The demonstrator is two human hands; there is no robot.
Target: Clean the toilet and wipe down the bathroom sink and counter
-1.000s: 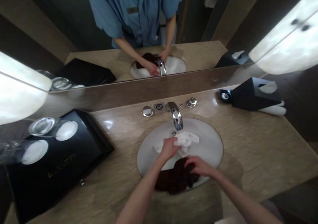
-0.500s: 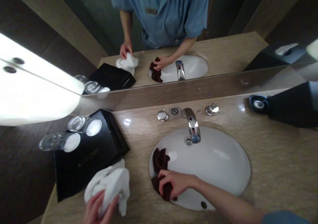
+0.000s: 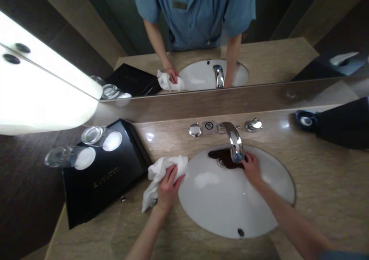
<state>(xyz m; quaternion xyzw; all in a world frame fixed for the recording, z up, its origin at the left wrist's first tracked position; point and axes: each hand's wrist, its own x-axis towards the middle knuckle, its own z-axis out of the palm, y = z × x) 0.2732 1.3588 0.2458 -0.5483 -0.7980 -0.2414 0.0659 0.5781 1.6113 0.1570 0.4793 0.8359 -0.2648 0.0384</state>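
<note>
A white cloth (image 3: 155, 171) lies bunched on the counter at the left rim of the basin, and my left hand (image 3: 168, 183) presses down on it with bent fingers. Inside the white oval sink (image 3: 219, 206), a dark red-brown cloth (image 3: 226, 158) is spread along the back wall, partly behind the chrome faucet (image 3: 234, 143). My right hand (image 3: 252, 169) reaches in just right of the spout, fingertips on that dark cloth; the spout hides part of the grip.
To the left, a black box (image 3: 109, 191) carries two drinking glasses (image 3: 98, 136) with white paper lids. Two chrome knobs (image 3: 195, 130) flank a no-smoking sign (image 3: 209, 126). A black tissue box (image 3: 343, 123) stands at right. The mirror (image 3: 196, 33) rises behind the counter.
My right hand has carried the dark cloth from the basin's left side to its back, by the faucet. My left hand has brought the white cloth rightward and down beside the rim.
</note>
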